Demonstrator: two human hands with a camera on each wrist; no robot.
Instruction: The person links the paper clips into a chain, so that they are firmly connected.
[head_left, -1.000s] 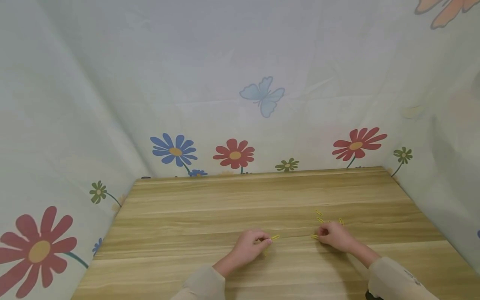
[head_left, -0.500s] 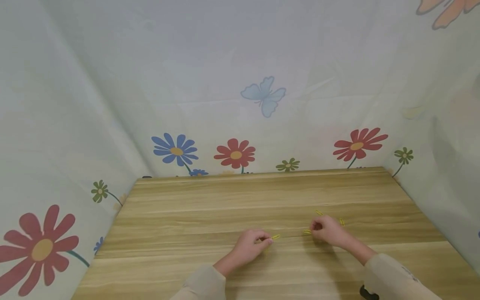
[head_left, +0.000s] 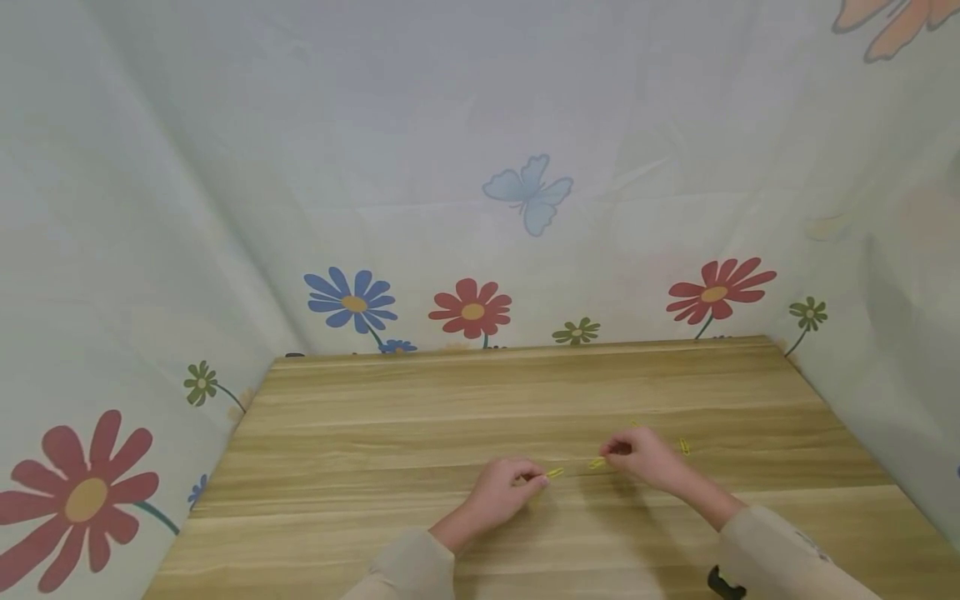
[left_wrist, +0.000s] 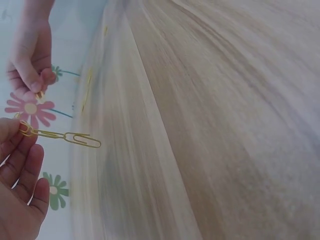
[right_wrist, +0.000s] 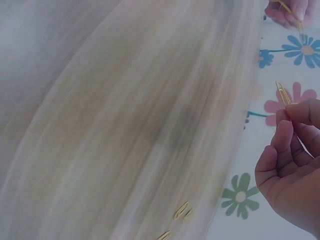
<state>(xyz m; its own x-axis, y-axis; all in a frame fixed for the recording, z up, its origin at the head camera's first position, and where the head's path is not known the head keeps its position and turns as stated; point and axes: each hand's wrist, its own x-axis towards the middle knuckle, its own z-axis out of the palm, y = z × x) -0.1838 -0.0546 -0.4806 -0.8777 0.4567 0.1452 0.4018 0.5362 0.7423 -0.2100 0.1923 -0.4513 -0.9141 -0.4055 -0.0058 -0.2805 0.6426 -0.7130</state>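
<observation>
In the head view my left hand (head_left: 506, 492) pinches a yellow paper clip (head_left: 555, 472) that points to the right. The left wrist view shows several linked clips hanging as a short paper clip chain (left_wrist: 82, 139) from the fingertips of that hand (left_wrist: 22, 185). My right hand (head_left: 647, 458) pinches a single yellow paper clip (head_left: 597, 462), its end turned towards the left hand. Between thumb and forefinger, the clip (right_wrist: 283, 93) sticks out in the right wrist view. A small gap separates the two clips.
Loose yellow paper clips lie on the wooden table (head_left: 420, 400) beyond and right of the right hand, one of them (head_left: 684, 447) in plain sight. Flowered cloth (head_left: 420, 167) hangs behind the table and at both sides.
My right hand has carried its paper clip leftwards and slightly away from me, nearer the left hand. The left hand has stayed almost still with its clips.
</observation>
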